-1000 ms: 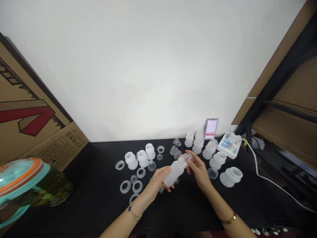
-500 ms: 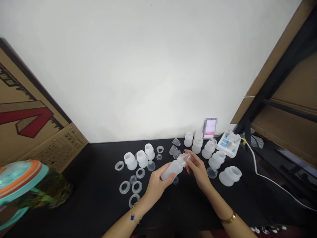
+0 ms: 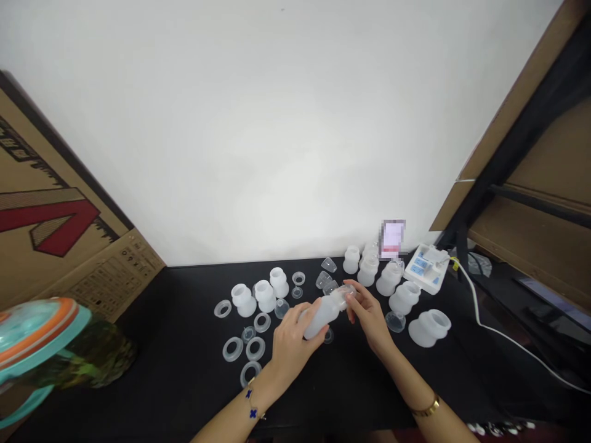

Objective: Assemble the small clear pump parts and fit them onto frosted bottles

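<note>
A frosted white bottle (image 3: 319, 317) lies tilted between my hands, its capped end up and to the right. My left hand (image 3: 295, 338) is wrapped round the bottle's body. The fingers of my right hand (image 3: 365, 311) close on the clear cap (image 3: 344, 296) at the bottle's top. Left of my hands stand three open white bottles (image 3: 265, 296), with several translucent rings (image 3: 255, 349) lying in front of them. Clear caps (image 3: 324, 280) lie just behind the held bottle. Further right stand several more white bottles (image 3: 388, 279).
A wide white bottle (image 3: 429, 327) leans at the right. Behind it are a white tray (image 3: 427, 268) with blue items and a white cable (image 3: 478, 311). A teal-and-orange lidded jar (image 3: 41, 332) stands left, beside a cardboard box (image 3: 60, 203). The black table (image 3: 161, 369) meets a white wall.
My left hand has shifted its hold on the bottle, its fingers now over the top of the body and its wrist turned. My right hand has stayed nearly in place at the cap.
</note>
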Available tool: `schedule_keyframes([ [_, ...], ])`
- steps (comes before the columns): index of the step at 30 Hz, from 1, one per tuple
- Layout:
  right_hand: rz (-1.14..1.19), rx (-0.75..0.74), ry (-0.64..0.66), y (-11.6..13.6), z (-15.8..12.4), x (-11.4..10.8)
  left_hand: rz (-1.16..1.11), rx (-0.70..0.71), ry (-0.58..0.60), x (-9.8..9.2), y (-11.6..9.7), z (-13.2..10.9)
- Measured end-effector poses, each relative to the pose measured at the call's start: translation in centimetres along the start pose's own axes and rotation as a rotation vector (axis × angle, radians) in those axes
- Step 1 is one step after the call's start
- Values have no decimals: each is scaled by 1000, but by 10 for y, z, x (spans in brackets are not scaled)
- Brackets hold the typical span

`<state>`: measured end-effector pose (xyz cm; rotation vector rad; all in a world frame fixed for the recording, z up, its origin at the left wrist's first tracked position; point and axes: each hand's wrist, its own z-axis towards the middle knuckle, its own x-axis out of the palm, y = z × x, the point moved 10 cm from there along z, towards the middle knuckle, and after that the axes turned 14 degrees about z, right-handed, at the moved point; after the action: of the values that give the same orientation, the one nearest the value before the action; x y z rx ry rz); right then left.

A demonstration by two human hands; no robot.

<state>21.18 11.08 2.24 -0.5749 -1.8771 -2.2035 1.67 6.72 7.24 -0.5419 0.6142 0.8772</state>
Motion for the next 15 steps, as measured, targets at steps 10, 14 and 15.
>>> schedule_keyframes([
  [10, 18, 25, 3, -6, 0, 0, 64, 106, -92, -13, -15, -3],
  [14, 48, 9, -10, -8, 0, -2, -72, 15, -7, -7, -7, -2],
  [15, 55, -1, -17, -8, 0, -3, -113, -10, 33, -4, -5, -2],
])
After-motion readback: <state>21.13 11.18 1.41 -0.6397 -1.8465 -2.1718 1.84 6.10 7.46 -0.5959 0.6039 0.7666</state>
